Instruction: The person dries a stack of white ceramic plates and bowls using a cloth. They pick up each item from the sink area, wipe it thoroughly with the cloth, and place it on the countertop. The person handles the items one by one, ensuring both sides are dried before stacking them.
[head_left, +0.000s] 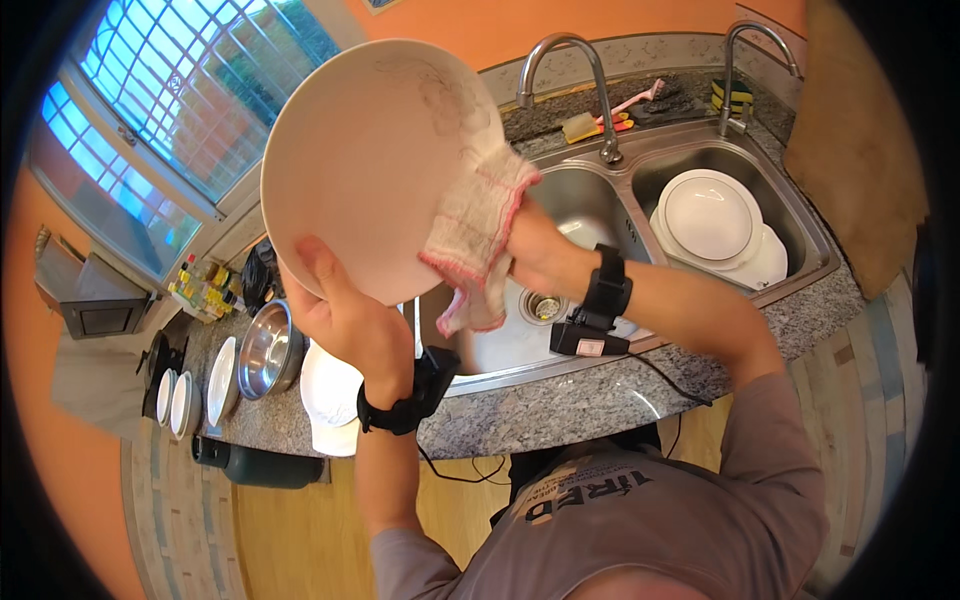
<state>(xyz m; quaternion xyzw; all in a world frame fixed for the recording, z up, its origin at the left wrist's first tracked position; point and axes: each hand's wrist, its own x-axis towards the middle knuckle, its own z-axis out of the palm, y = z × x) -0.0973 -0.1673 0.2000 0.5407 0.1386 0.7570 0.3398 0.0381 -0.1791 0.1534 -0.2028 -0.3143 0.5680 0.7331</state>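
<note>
A large white plate (360, 172) with a faint grey floral pattern is raised above the counter, its face tilted towards me. My left hand (341, 319) grips its lower left rim, thumb pressed on the face. A whitish cloth (480, 217) with a pink-red edge lies over the plate's right side and hangs below the rim. My right hand (536, 240) is at that side inside the folds of the cloth; its fingers are hidden. Beneath the right forearm is the left basin (495, 349) of a steel double sink, with a drain strainer (545, 306).
White dishes (709, 214) are stacked in the right basin (814, 251). Two faucets (607, 90) rise behind the sink, near a brush (641, 97) and sponges (731, 97). On the granite counter (525, 420), white plates (330, 390), a steel bowl (266, 352) and small bowls (184, 405) stand left.
</note>
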